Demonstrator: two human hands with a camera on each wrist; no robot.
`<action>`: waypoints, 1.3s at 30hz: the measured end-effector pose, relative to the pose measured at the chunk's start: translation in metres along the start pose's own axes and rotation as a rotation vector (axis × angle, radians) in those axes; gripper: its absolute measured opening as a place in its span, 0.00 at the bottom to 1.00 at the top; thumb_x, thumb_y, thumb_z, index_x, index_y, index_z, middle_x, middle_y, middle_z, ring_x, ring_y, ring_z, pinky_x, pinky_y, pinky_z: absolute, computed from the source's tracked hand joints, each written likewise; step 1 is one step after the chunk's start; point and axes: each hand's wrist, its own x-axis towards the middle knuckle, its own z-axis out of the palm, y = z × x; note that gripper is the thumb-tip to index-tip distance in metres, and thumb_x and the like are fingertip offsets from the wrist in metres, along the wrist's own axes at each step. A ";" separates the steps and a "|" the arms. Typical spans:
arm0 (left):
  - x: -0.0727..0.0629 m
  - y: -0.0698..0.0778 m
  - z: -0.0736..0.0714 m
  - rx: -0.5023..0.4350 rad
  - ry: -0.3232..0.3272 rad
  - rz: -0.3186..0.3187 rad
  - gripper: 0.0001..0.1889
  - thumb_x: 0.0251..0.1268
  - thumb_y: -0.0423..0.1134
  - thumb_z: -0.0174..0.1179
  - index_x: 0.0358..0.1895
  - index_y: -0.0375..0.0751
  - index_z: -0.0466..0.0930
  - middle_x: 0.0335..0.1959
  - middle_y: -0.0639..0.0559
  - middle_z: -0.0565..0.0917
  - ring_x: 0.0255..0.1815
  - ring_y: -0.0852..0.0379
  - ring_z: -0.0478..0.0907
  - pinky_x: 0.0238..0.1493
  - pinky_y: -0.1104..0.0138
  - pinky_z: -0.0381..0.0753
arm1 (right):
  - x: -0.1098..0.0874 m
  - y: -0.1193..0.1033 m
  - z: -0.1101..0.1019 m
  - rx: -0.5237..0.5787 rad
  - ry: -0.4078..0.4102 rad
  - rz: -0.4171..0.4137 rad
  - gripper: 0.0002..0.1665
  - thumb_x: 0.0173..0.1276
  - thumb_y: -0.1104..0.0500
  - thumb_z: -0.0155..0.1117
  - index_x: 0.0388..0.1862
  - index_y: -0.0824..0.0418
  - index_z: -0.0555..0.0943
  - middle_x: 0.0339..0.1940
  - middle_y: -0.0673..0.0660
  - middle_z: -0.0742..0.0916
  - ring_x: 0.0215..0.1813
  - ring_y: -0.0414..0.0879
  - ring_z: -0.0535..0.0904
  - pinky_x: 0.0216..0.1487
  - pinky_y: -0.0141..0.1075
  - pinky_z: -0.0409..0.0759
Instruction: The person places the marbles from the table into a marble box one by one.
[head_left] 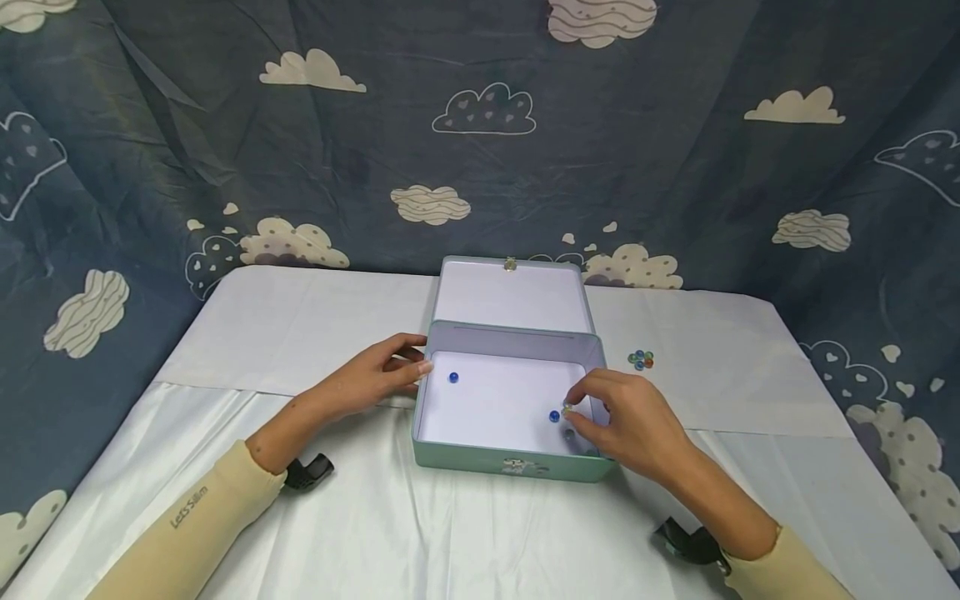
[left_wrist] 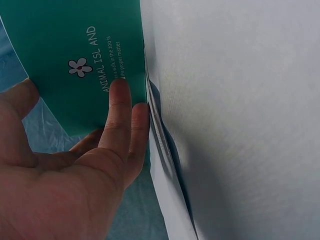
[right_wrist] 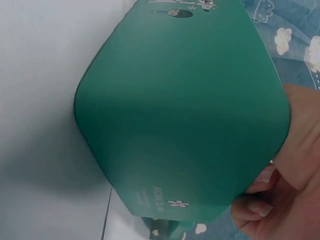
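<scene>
A green tin box with a white inside stands with its hinged lid raised at the back. My left hand rests on its left side, thumb at the rim; in the left wrist view, fairly straight fingers lie against the printed side. Over the right part of the box, my right hand pinches a small clear-yellowish marble between thumb and index finger. Just beneath are a blue marble and a greyish one on the box floor. Another blue marble lies near the left wall.
Several coloured marbles sit in a cluster on the white cloth, right of the box. A dark cloud-patterned curtain hangs behind and around the table. Black straps with camera mounts are on both wrists.
</scene>
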 end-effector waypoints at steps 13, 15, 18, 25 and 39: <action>0.000 0.000 0.000 0.004 -0.001 -0.001 0.36 0.83 0.47 0.61 0.81 0.31 0.59 0.70 0.32 0.71 0.68 0.39 0.78 0.61 0.56 0.89 | 0.001 0.009 -0.004 0.026 0.123 -0.097 0.12 0.60 0.68 0.80 0.36 0.53 0.88 0.35 0.46 0.88 0.29 0.38 0.72 0.25 0.28 0.74; 0.000 0.000 0.000 0.005 -0.001 -0.001 0.35 0.83 0.47 0.60 0.81 0.31 0.59 0.70 0.32 0.71 0.68 0.39 0.78 0.61 0.56 0.89 | 0.002 0.015 -0.006 0.045 0.165 -0.109 0.13 0.60 0.69 0.78 0.38 0.54 0.87 0.36 0.46 0.86 0.28 0.38 0.71 0.24 0.27 0.72; -0.001 0.001 0.000 0.010 0.000 0.002 0.35 0.83 0.46 0.60 0.81 0.31 0.59 0.70 0.32 0.71 0.68 0.39 0.78 0.61 0.56 0.89 | 0.004 0.027 -0.010 0.057 0.213 -0.089 0.13 0.62 0.71 0.76 0.40 0.56 0.87 0.37 0.47 0.85 0.27 0.39 0.71 0.23 0.26 0.72; -0.001 0.002 0.000 0.013 0.000 0.003 0.35 0.83 0.46 0.60 0.81 0.31 0.59 0.70 0.32 0.71 0.68 0.38 0.78 0.61 0.56 0.88 | 0.008 0.074 -0.011 0.001 0.256 0.040 0.11 0.66 0.70 0.71 0.45 0.59 0.87 0.37 0.51 0.86 0.29 0.44 0.73 0.26 0.29 0.72; 0.000 0.000 0.000 0.009 -0.003 0.004 0.35 0.83 0.47 0.60 0.81 0.31 0.60 0.70 0.32 0.72 0.68 0.38 0.78 0.62 0.55 0.88 | 0.003 0.136 -0.001 -0.039 0.112 0.319 0.11 0.67 0.67 0.69 0.48 0.67 0.87 0.45 0.63 0.86 0.34 0.51 0.76 0.30 0.38 0.75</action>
